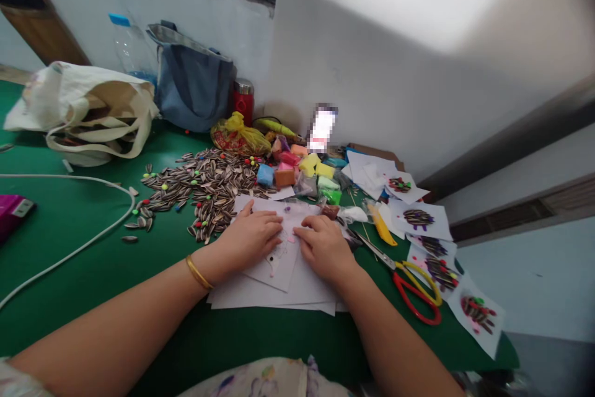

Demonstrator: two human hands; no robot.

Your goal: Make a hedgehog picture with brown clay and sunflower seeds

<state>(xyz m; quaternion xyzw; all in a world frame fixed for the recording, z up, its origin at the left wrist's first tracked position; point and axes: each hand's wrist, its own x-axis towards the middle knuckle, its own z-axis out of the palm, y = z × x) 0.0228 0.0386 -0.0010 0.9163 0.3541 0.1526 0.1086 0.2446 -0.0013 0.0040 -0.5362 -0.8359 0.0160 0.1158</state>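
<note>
A small sheet of white paper (279, 279) lies on top of larger white sheets (316, 298) in front of me. It bears a faint drawing with a black-dotted eye and small pink bits. My left hand (251, 237) rests flat on its left side, fingers stretched and thumb apart, holding nothing. My right hand (328, 249) is on the right side, fingers bent and fingertips down on the paper. A small pink piece of clay (291, 238) lies at its index fingertip. A purple bit (287, 209) is near the sheet's top. The right thumb is partly hidden.
Sunflower seeds (223, 183) spread left of the paper, with coloured clay packs (286, 177) behind. Scissors (404, 276) lie to the right, beside finished seed pictures (418, 218). Bags (195, 84), a red flask (243, 100) and a phone (323, 127) stand at the back; a white cable (93, 236) curves left.
</note>
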